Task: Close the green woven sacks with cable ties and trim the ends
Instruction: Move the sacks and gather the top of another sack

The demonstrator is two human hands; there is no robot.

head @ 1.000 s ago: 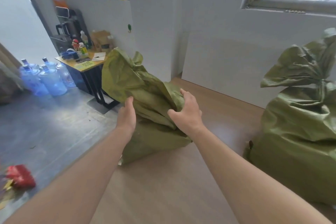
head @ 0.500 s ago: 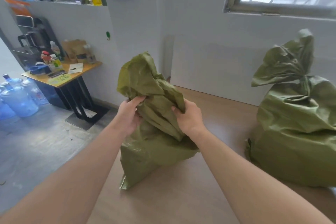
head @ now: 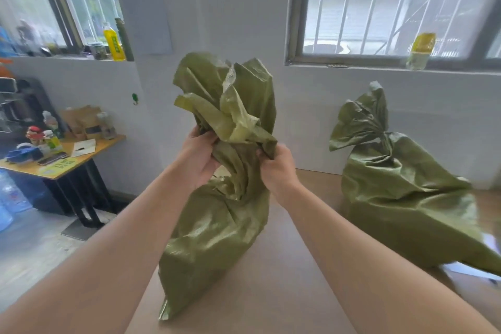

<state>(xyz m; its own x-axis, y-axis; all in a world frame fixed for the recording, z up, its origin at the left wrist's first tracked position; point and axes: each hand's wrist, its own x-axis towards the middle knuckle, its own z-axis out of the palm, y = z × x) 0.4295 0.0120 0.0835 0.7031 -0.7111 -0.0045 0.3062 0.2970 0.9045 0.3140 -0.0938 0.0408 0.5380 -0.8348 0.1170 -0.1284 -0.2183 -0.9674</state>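
A green woven sack stands upright in the middle of a brown surface, its loose mouth bunched and flaring above my hands. My left hand grips the gathered neck from the left. My right hand grips the neck from the right, pinching a fold of the fabric. A second green sack sits to the right against the wall, its neck cinched tight. No cable tie or cutter shows in view.
A small wooden desk with bottles and clutter stands at the left, water jugs beside it. Yellow bottles stand on the left sill and the right sill. White wall runs close behind both sacks.
Both hands have lifted the slumped sack upright and gathered its neck. The view has tilted up, showing the windows.
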